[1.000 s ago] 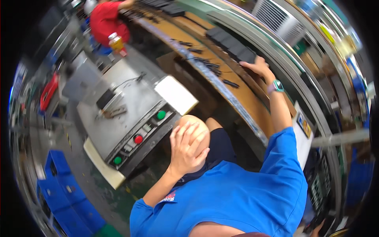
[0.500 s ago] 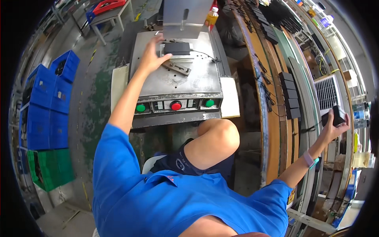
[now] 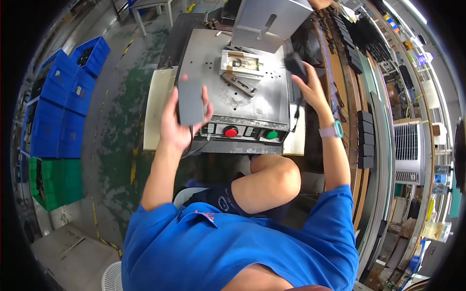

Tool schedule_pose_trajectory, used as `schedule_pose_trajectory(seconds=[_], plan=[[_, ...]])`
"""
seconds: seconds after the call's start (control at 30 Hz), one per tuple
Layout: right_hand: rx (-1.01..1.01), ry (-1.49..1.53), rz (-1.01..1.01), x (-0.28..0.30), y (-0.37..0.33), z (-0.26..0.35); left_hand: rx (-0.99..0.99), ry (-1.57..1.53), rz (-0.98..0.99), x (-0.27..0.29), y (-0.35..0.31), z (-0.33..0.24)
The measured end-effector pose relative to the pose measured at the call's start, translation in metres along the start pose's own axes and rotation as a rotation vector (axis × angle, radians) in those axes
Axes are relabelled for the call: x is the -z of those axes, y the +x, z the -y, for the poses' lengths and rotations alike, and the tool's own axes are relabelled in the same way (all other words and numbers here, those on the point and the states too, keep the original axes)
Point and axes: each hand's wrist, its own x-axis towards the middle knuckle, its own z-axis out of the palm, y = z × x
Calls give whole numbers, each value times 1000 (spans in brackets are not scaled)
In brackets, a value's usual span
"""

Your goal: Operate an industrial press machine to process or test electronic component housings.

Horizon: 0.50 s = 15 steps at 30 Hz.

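My left hand (image 3: 174, 125) holds a dark grey, box-shaped power adapter (image 3: 190, 103) in front of the left side of the machine. The adapter stands lengthwise, with fingers along both sides, and its cable hangs below. My right hand (image 3: 314, 91) grips a second, black power adapter (image 3: 294, 66), slightly blurred, by the machine's right edge; a cable dangles under it. Between the hands, on the metal machine bed (image 3: 208, 63), sits a small metal fixture (image 3: 245, 62) with its inner recess showing. A clamp bar (image 3: 238, 86) lies slantwise before it, and a slotted metal plate (image 3: 272, 24) stands behind.
The machine's front has a red button (image 3: 230, 131) and a green button (image 3: 272, 135). On the right runs a long bench with rows of black adapters (image 3: 365, 138). Blue bins (image 3: 48, 123) and a green bin (image 3: 60, 182) are stacked at the left.
The adapter on the fixture has been lifted off and is in my left hand, drawn nearer. My right hand has swung in from the far right with its adapter to the machine's side.
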Motion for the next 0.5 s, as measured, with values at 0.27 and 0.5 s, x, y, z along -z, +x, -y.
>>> schedule_pose_trajectory(seconds=[0.27,0.5], plan=[[550,-500,186,-90,68,42,-87,709,-307,31,-101,14],[353,-624,452,-77,57,47,-186,1124,-330,53,-78,26]])
